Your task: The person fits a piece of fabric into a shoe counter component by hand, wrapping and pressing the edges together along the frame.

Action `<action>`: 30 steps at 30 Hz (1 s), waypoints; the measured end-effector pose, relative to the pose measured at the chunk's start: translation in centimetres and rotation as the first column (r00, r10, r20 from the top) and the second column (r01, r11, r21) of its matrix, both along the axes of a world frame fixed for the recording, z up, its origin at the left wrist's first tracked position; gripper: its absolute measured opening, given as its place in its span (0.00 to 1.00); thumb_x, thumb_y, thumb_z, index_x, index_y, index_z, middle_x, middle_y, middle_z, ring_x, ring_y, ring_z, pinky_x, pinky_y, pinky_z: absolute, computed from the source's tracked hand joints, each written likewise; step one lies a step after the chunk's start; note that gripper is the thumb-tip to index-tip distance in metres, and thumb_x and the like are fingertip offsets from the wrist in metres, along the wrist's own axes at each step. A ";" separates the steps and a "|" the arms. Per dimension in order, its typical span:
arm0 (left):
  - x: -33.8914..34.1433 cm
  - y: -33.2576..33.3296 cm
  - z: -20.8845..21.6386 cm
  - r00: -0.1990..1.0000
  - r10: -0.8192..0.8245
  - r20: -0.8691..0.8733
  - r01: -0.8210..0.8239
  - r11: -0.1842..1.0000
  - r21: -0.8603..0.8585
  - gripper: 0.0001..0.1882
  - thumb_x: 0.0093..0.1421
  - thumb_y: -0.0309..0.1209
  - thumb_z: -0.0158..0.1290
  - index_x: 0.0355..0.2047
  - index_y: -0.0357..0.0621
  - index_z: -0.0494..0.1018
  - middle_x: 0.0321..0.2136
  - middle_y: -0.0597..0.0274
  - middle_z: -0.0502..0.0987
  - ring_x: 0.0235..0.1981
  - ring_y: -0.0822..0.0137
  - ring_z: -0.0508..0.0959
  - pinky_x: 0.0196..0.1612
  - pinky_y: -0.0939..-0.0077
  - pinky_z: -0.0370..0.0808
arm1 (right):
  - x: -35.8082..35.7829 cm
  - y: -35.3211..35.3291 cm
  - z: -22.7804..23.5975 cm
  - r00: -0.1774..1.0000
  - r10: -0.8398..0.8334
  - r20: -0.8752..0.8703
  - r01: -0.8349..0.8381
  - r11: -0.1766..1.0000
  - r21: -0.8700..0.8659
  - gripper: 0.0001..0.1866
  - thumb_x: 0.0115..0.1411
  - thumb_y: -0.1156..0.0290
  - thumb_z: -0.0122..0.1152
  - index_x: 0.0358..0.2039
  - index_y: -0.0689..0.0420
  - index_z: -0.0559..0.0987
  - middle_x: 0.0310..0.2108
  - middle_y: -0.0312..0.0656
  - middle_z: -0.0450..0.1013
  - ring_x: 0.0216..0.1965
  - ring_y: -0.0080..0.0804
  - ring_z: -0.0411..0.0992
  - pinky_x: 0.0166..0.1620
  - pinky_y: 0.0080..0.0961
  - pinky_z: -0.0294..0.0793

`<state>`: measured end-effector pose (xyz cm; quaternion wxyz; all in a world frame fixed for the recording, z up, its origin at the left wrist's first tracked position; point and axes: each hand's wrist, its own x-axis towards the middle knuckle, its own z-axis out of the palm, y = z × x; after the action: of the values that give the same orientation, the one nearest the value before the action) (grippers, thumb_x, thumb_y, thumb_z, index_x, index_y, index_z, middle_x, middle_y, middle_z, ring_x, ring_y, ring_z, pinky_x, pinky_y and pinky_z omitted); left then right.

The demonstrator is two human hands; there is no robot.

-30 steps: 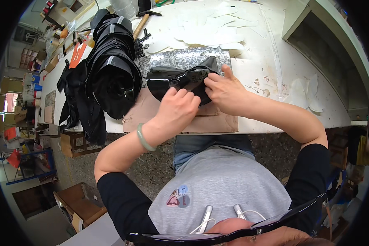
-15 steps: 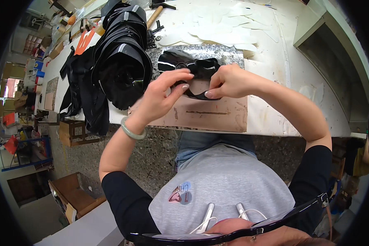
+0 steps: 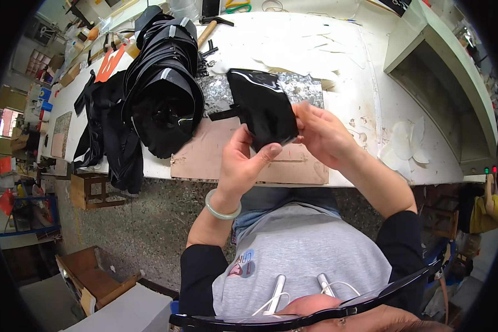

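A glossy black, curved piece of sheet material [image 3: 268,105] is held up over the work area by two bare hands. Its lower left corner is grasped by the left hand [image 3: 244,163], with the thumb laid along the near edge and the other fingers partly hidden behind. Its right edge is gripped by the curled fingers of the right hand [image 3: 323,135]; one of those fingers is blurred. A narrow black strap [image 3: 223,114] is seen sticking out from the piece's left side. A pale green ring-shaped bangle [image 3: 222,213] is worn on the left wrist.

Beneath the held piece, a flat pinkish-tan board [image 3: 205,152] and a mottled grey slab [image 3: 216,91] are set on a white-topped worktable [image 3: 351,99]. To the left, a long stack of nested glossy black curved pieces [image 3: 163,88] is laid, with limp matte black fabric strips [image 3: 113,110] heaped beside it. Near the stack's far end, a hammer with a wooden handle [image 3: 206,34] and small black parts [image 3: 207,52] can be seen. Thin white irregular scraps [image 3: 304,63] are spread beyond the slab, and more thin white offcuts [image 3: 403,145] are scattered on the right, near a pale grey open-fronted box [image 3: 406,47]
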<state>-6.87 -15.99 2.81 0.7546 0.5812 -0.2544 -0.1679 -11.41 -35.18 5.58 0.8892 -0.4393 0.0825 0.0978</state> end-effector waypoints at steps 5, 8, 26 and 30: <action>0.5 0.0 0.4 0.929 -0.226 -0.295 0.188 0.971 -0.150 0.12 0.57 0.22 0.63 0.41 0.39 0.74 0.36 0.65 0.79 0.36 0.78 0.77 0.41 0.83 0.74 | -2.7 -0.2 -1.1 0.990 -0.003 0.138 0.016 0.995 -0.096 0.11 0.60 0.73 0.66 0.42 0.61 0.77 0.38 0.37 0.78 0.41 0.22 0.75 0.48 0.24 0.75; 0.0 -0.4 0.6 0.921 -0.201 -0.333 0.154 0.975 -0.162 0.11 0.57 0.22 0.63 0.39 0.39 0.75 0.34 0.66 0.80 0.35 0.78 0.77 0.40 0.84 0.74 | -3.4 -0.7 -2.0 0.982 -0.063 0.178 0.073 0.996 -0.051 0.11 0.59 0.75 0.67 0.42 0.62 0.77 0.38 0.38 0.78 0.40 0.23 0.76 0.46 0.22 0.76; -0.4 -4.1 2.8 0.926 -0.269 -0.265 0.278 0.961 -0.006 0.07 0.60 0.24 0.61 0.37 0.37 0.76 0.31 0.68 0.78 0.34 0.78 0.76 0.38 0.84 0.75 | -5.1 -1.0 -3.4 0.881 -0.356 0.313 0.366 0.930 0.028 0.22 0.55 0.80 0.69 0.48 0.65 0.72 0.39 0.40 0.75 0.39 0.22 0.74 0.43 0.21 0.78; -0.7 -4.0 -0.4 0.938 -0.222 -0.267 0.216 0.975 -0.052 0.05 0.61 0.25 0.59 0.36 0.38 0.76 0.32 0.67 0.79 0.34 0.79 0.76 0.39 0.83 0.74 | -5.1 -1.2 -3.7 0.906 -0.337 0.255 0.312 0.941 0.133 0.23 0.55 0.81 0.68 0.50 0.66 0.71 0.40 0.42 0.76 0.41 0.23 0.75 0.44 0.23 0.79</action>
<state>-7.61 -19.99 2.41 0.7651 0.5125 -0.2136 -0.3260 -16.50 -36.42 1.88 0.9146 -0.3885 0.0261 -0.1095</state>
